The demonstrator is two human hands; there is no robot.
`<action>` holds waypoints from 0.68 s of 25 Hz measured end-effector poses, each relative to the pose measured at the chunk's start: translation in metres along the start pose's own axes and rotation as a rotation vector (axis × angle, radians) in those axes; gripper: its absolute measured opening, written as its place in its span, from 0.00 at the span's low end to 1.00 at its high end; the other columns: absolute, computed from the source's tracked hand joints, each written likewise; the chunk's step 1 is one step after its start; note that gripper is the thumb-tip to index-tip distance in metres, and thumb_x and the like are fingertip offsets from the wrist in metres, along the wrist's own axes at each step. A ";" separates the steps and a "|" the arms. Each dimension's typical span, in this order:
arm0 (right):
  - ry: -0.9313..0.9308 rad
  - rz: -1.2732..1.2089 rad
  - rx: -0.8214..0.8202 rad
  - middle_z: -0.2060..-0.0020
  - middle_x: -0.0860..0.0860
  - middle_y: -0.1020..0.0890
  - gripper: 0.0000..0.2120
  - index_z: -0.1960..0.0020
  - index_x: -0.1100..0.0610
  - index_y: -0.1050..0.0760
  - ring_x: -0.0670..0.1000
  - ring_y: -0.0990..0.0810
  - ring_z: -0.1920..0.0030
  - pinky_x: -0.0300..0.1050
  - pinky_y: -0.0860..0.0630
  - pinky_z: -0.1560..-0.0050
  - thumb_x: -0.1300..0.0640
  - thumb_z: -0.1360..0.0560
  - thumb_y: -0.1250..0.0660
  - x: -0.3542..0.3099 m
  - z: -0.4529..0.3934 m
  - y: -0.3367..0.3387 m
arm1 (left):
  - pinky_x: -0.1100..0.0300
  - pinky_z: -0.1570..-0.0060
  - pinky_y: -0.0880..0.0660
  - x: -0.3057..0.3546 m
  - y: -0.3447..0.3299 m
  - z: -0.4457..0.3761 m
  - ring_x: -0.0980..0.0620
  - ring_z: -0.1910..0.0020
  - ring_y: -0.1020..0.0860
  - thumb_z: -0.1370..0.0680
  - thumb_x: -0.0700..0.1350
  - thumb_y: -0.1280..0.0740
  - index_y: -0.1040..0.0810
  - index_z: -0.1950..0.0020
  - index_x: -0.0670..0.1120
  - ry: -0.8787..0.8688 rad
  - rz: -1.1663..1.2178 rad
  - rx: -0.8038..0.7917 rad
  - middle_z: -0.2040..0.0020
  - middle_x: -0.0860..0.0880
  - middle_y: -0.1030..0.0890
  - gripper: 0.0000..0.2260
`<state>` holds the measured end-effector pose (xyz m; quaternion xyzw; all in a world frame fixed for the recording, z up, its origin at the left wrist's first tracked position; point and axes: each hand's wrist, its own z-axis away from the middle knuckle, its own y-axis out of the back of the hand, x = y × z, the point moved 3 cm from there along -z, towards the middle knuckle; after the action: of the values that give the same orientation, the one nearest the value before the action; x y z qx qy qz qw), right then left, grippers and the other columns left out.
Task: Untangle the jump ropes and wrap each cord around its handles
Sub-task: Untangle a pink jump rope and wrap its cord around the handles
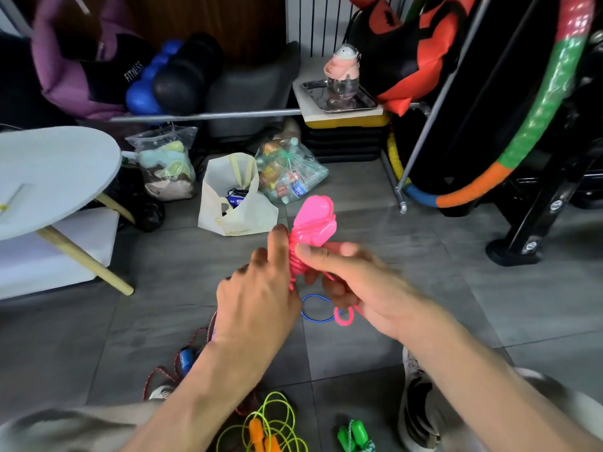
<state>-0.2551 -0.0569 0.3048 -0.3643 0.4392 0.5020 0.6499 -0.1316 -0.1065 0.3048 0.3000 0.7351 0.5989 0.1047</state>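
Both hands, left hand [257, 288] and right hand [355, 282], are gripping pink jump rope handles [315, 223] wound with cord above the floor. Behind, a white bag [235, 203] is holding a blue packet [235, 195].

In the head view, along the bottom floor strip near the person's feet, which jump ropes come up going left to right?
Red-and-white cord with the blue handle → yellow-green cord with orange handles → green handles. The pink rope is held up above them in both hands.
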 end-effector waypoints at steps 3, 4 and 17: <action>0.023 0.067 0.137 0.75 0.47 0.24 0.19 0.66 0.54 0.21 0.42 0.30 0.76 0.32 0.37 0.75 0.38 0.32 0.26 0.003 0.003 0.002 | 0.61 0.79 0.39 0.007 -0.015 0.009 0.43 0.79 0.24 0.40 0.43 0.24 0.31 0.38 0.45 -0.129 0.009 0.044 0.68 0.48 0.24 0.32; 0.063 0.077 0.148 0.74 0.49 0.22 0.17 0.65 0.56 0.20 0.42 0.26 0.74 0.30 0.33 0.72 0.43 0.30 0.26 0.001 0.004 0.002 | 0.60 0.78 0.35 0.007 -0.015 0.011 0.43 0.75 0.22 0.38 0.45 0.25 0.33 0.36 0.47 -0.117 0.097 -0.006 0.65 0.48 0.22 0.33; 0.361 0.250 0.092 0.74 0.48 0.32 0.18 0.59 0.61 0.18 0.46 0.36 0.70 0.40 0.39 0.70 0.44 0.28 0.30 -0.010 0.007 0.008 | 0.62 0.77 0.36 -0.016 0.010 -0.005 0.52 0.78 0.33 0.36 0.32 0.27 0.26 0.56 0.45 0.214 1.130 -0.362 0.73 0.48 0.26 0.15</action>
<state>-0.2622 -0.0525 0.3166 -0.3607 0.6126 0.4847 0.5095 -0.1187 -0.1187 0.3120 0.5599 0.3546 0.7041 -0.2549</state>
